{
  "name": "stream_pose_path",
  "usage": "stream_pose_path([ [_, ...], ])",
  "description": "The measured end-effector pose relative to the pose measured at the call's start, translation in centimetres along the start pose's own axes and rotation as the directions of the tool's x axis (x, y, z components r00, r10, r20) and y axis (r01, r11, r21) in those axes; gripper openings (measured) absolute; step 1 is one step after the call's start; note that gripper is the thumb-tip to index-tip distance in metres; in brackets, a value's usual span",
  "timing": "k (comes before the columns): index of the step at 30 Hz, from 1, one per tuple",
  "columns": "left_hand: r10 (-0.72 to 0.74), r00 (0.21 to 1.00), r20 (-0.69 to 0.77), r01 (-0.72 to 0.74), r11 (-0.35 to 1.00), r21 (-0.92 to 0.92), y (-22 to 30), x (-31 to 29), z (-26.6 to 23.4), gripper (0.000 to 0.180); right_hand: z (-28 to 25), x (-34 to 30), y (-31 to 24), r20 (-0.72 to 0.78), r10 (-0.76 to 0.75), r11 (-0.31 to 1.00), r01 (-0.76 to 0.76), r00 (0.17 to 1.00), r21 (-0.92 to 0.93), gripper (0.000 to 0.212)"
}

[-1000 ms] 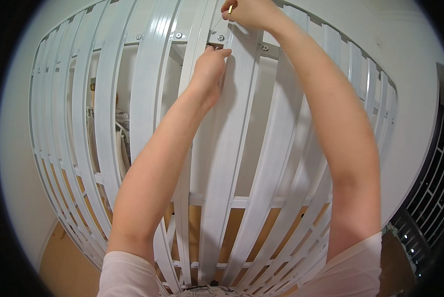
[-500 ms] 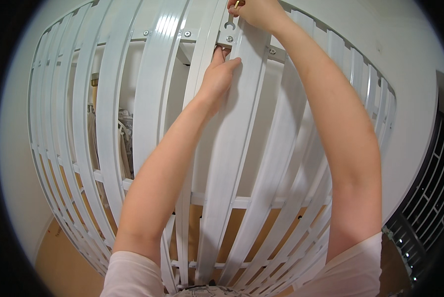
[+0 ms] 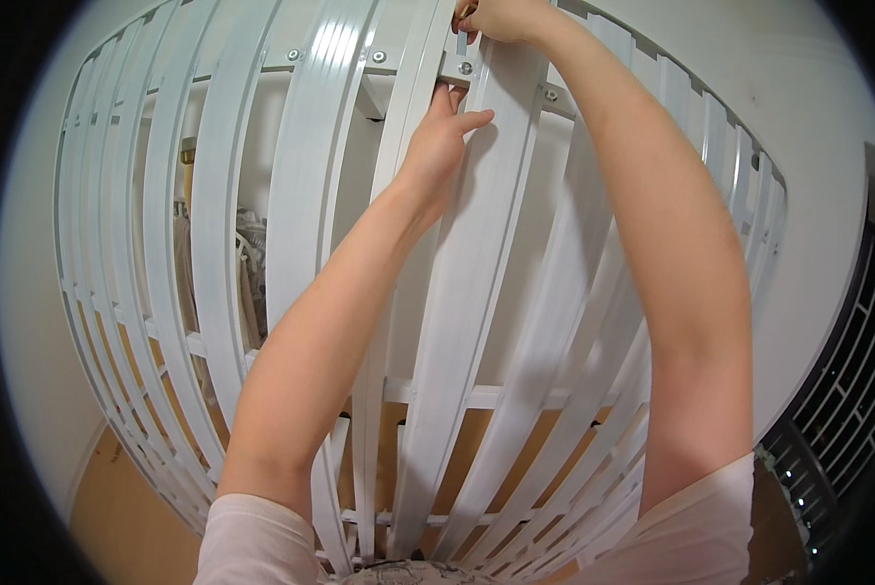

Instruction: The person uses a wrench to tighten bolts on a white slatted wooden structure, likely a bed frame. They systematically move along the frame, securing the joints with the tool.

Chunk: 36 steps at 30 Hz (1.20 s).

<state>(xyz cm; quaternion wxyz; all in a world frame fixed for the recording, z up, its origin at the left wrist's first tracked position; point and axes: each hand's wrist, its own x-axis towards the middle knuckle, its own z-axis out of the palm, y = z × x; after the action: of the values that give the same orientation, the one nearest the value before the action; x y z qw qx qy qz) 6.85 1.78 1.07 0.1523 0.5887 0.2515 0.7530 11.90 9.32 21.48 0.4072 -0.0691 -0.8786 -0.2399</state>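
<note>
At the top centre, my right hand (image 3: 504, 19) is closed on a small silver wrench (image 3: 463, 45). Its lower part hangs just above a round-headed bolt (image 3: 466, 68) in a white metal crossbar (image 3: 449, 64). Whether the wrench touches the bolt, I cannot tell. My left hand (image 3: 439, 141) reaches up from below, its fingertips hidden behind the crossbar under the bolt. The left thumb sticks out to the right, apart from the other fingers, over a wide white slat (image 3: 476, 214).
White slats (image 3: 306, 175) fan out on both sides, joined by crossbars with several more bolts (image 3: 379, 57). Hangers and clothes (image 3: 250, 253) show through the gaps at left. A dark barred frame (image 3: 847, 370) stands at far right, and brown floor (image 3: 125, 497) lies below.
The wrench's open jaw, visible before, has turned and now shows as a narrow strip. My right hand has shifted slightly, and my left thumb sticks out further to the right.
</note>
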Motion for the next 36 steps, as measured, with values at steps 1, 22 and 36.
stream_pose_path([
  [1, 0.005, 1.0, 0.006, -0.005, 1.0, -0.004, 0.0, 0.1, -0.1, 0.088, 0.0, 0.1, 0.0, 0.025, 0.011, 0.999, -0.012, 1.0, 0.037, 0.015],
  [22, 0.013, 0.999, 0.035, -0.013, 1.0, 0.0, -0.2, 0.0, -0.3, 0.095, 1.0, -0.3, -2.6, -0.178, 0.196, 0.96, -0.226, 0.964, -0.168, 0.021],
  [36, 0.001, 0.998, 0.063, 0.0, 1.0, -0.026, -0.4, -0.3, -0.4, 0.098, 1.3, 0.2, -1.8, -0.11, 0.033, 0.952, -0.065, 0.993, -0.298, 0.019],
])
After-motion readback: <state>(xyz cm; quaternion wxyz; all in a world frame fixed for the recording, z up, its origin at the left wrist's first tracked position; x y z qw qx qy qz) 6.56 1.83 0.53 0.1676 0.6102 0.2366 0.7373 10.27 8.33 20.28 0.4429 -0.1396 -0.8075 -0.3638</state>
